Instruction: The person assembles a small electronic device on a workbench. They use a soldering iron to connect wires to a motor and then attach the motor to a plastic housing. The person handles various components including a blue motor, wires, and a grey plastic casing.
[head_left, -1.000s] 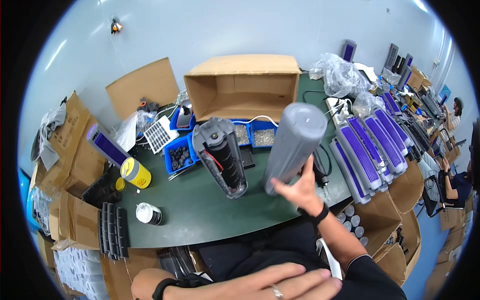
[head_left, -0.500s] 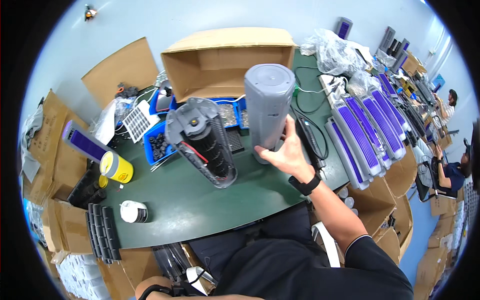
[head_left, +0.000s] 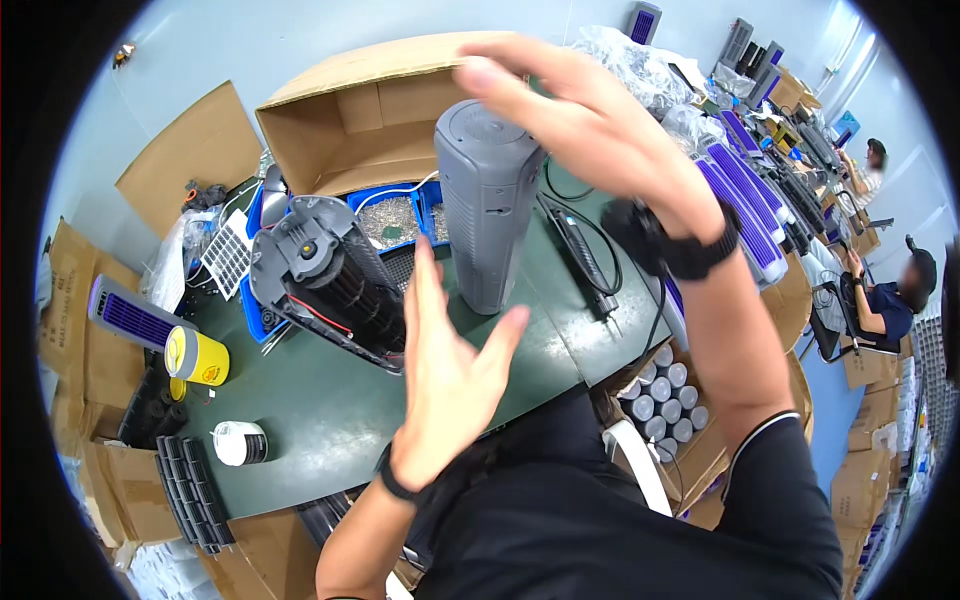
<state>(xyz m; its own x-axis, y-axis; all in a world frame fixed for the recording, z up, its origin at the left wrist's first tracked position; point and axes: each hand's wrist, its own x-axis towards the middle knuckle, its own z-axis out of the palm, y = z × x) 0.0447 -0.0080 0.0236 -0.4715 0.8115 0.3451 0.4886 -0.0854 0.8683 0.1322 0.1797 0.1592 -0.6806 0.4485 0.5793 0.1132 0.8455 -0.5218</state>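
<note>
An upright grey tower-shaped housing (head_left: 485, 220) stands in the middle of the green table (head_left: 520, 375). Close to its top, my right hand (head_left: 615, 135) hovers with fingers stretched out, slightly blurred. My left hand (head_left: 450, 375) is in front of the housing's lower part, thumb and fingers apart, holding nothing. Left of the housing stands an opened grey shell (head_left: 300, 245) with a black ribbed roller (head_left: 365, 295) and a red wire inside; its lower right edge is partly behind my left hand. An electric screwdriver (head_left: 580, 255) with a black cord lies to the right.
Behind stands an open cardboard box (head_left: 350, 120) over blue bins of screws (head_left: 390, 220). Purple-grey tower units (head_left: 745, 215) lie at the right. A yellow tub (head_left: 197, 356), a white jar (head_left: 240, 443) and black rollers (head_left: 190, 490) are at the left. Two people sit farther right.
My right hand has let go of the grey housing and risen beside its top. My left hand has come up in front of it. The whole view has shifted.
</note>
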